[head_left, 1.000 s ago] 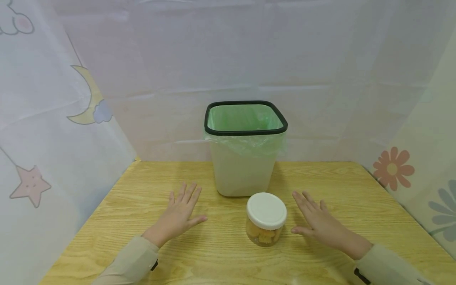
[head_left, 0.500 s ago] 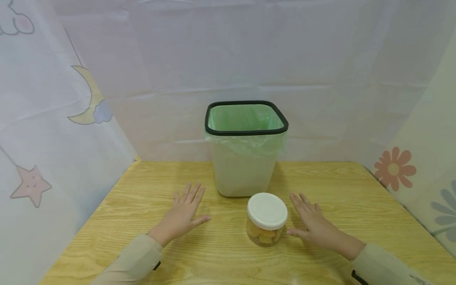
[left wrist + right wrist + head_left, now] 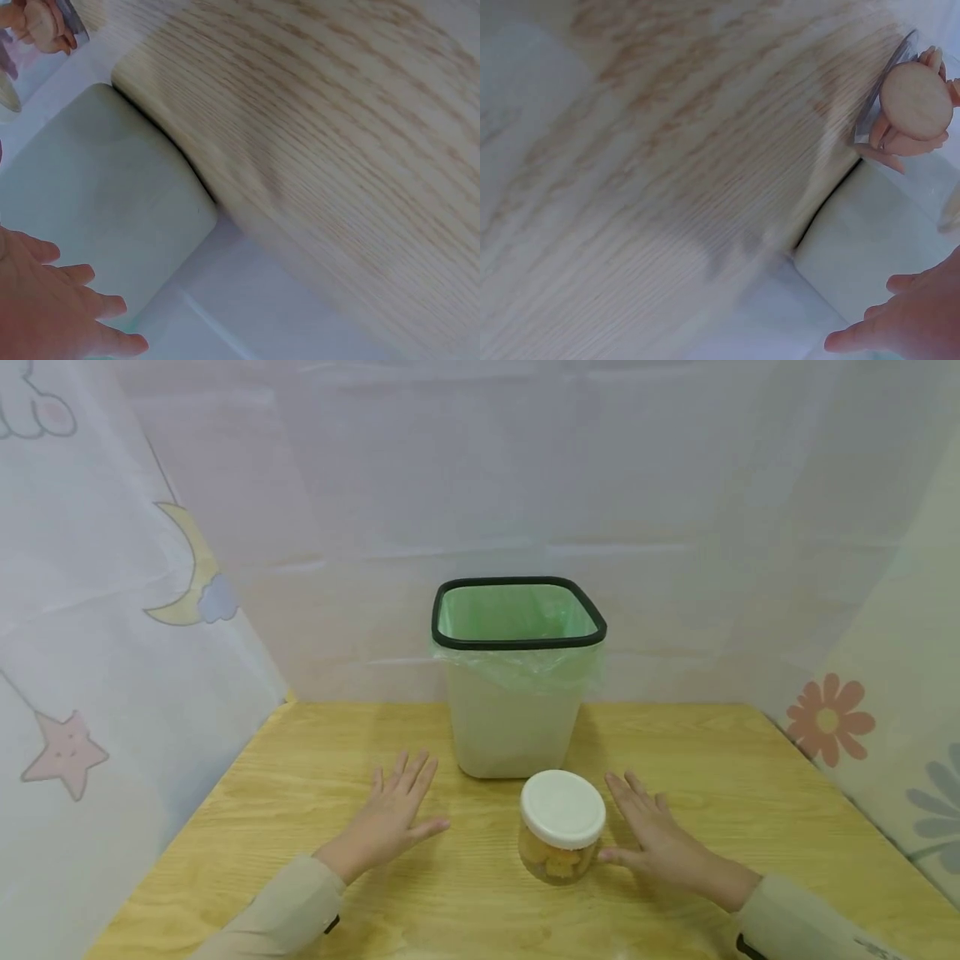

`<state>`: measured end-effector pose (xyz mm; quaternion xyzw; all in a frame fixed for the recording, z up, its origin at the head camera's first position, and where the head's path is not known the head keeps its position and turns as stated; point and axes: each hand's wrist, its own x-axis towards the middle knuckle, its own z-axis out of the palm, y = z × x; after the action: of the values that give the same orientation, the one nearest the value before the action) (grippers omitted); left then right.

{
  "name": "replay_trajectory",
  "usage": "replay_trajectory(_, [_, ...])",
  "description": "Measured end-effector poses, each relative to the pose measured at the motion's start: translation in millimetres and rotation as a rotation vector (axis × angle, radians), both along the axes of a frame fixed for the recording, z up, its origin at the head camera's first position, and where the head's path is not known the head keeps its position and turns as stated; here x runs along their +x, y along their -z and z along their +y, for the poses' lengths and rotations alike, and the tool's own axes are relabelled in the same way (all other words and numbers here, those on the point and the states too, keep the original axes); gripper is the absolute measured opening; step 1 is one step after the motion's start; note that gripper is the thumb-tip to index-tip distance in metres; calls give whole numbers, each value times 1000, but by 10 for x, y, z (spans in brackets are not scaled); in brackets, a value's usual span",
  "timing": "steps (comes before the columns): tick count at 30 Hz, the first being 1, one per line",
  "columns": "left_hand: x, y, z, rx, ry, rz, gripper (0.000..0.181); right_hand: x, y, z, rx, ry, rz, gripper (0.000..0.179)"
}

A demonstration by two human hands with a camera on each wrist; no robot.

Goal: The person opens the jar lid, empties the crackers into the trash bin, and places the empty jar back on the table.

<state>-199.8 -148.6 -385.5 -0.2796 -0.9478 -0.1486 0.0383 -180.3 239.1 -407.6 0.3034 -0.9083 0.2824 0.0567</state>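
A clear jar [image 3: 561,862] of tan biscuits, topped by a white lid [image 3: 562,808], stands upright on the wooden table. To its right is my right hand [image 3: 660,845], fingers spread and straight, the thumb tip close by the jar; whether they touch I cannot tell. My left hand [image 3: 382,827] is spread out farther off on the jar's left and holds nothing. In the right wrist view the biscuits [image 3: 916,101] show at the upper right, with part of my right hand [image 3: 911,315] low down. Fingers of my left hand [image 3: 64,307] enter the left wrist view's lower corner.
Behind the jar stands a pale waste bin [image 3: 513,722] with a black rim [image 3: 519,644] and a green plastic liner [image 3: 517,610]. The wooden table [image 3: 480,910] ends at a pale curtain [image 3: 360,527] at the back. Printed sheets hang on both sides.
Both hands have drifted inward: the left a little to the right, the right a little to the left and nearer the jar. The jar and bin stay in place.
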Motion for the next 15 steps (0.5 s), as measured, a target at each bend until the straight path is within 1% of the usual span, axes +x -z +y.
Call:
replay_trajectory(3, [19,7,13,-8,10,-4,84,11,12,-15,-6,-3,-11,105])
replay_trajectory(9, [5,28,42,-42,20,6,83,19,9,-47,-12,15,-38,104])
replay_trajectory(15, [4,20,44,-39,35,19,83,22,-6,-80,-20,21,-89,106])
